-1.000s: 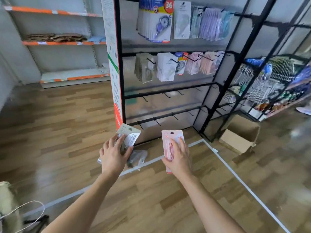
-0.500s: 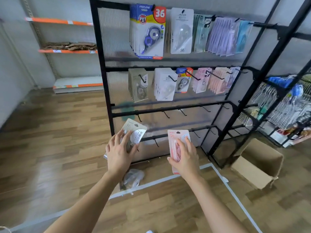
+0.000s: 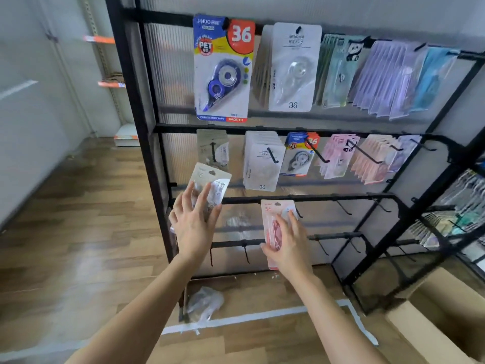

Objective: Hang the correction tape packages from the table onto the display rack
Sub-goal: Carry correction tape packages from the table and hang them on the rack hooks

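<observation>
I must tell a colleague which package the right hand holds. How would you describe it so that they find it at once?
Start at the black display rack, at its lower rails with bare hooks. Two hands hold packages there. The right hand grips the pink package marked 36 at its top; the left hand holds a grey package.

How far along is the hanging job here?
Done: top two rows of the display rack carry packages. In hand: the left hand holds a grey package below the grey stack; the right hand holds a pink package. Left: neither is hooked yet, and the lower hooks are bare.
</observation>
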The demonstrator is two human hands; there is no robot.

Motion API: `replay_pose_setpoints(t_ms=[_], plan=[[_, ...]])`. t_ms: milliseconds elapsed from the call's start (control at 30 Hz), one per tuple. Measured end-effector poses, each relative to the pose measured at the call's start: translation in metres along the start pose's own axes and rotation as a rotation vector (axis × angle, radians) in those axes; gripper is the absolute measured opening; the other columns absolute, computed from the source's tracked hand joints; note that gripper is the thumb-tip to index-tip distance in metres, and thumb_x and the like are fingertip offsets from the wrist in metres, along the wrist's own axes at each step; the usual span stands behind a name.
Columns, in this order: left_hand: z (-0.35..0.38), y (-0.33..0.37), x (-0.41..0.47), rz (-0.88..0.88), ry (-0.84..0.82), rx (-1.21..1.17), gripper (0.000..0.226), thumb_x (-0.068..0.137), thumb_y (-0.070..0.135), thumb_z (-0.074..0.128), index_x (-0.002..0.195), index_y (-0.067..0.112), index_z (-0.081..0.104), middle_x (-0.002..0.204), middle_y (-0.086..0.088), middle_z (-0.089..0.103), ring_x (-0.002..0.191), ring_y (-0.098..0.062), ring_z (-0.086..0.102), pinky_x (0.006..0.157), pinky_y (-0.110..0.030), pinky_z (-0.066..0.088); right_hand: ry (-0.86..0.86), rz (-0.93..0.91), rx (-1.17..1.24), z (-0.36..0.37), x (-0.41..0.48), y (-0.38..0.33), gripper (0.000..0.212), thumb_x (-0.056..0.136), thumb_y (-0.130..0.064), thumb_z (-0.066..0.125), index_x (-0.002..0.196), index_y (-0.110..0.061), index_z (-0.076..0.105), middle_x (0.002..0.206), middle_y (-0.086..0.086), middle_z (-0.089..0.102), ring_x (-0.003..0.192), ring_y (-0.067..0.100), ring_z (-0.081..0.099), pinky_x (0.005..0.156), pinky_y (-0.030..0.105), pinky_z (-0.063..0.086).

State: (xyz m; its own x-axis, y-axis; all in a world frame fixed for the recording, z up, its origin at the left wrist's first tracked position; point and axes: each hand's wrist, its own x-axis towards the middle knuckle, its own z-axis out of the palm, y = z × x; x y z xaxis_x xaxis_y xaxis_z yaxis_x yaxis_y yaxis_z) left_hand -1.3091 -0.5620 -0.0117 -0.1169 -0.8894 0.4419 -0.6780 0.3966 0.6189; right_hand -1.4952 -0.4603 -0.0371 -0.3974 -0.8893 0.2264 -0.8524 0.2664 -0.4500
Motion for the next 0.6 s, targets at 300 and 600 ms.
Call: replay_pose_setpoints(t_ms=[300, 600], plan=[[0.043, 0.033, 0.019, -0.155, 0.172, 0.079, 0.049, 0.093, 0.047, 0.047, 0.140, 0.038, 0.041, 0.153, -0.003, 0.027, 0.138, -0.030, 0.022, 0.108, -0.051, 0.024, -0.036, -0.211, 0.086, -0.013, 0.062, 0.045, 0.072, 0.077, -0.033, 0.076, 0.139, -0.016, 0.043, 0.153, 0.011, 0.025, 0.137, 0.030, 0.027, 0.106, 0.039, 0.033], [0.066, 0.045, 0.020, -0.239, 0.297, 0.122, 0.048, 0.091, 0.050, 0.046, 0.137, 0.036, 0.044, 0.148, -0.005, 0.031, 0.134, -0.030, 0.028, 0.101, -0.051, 0.030, -0.097, -0.344, 0.139, -0.019, 0.098, 0.076, 0.069, 0.077, -0.030, 0.076, 0.137, -0.016, 0.045, 0.154, 0.011, 0.023, 0.138, 0.031, 0.027, 0.105, 0.041, 0.031]])
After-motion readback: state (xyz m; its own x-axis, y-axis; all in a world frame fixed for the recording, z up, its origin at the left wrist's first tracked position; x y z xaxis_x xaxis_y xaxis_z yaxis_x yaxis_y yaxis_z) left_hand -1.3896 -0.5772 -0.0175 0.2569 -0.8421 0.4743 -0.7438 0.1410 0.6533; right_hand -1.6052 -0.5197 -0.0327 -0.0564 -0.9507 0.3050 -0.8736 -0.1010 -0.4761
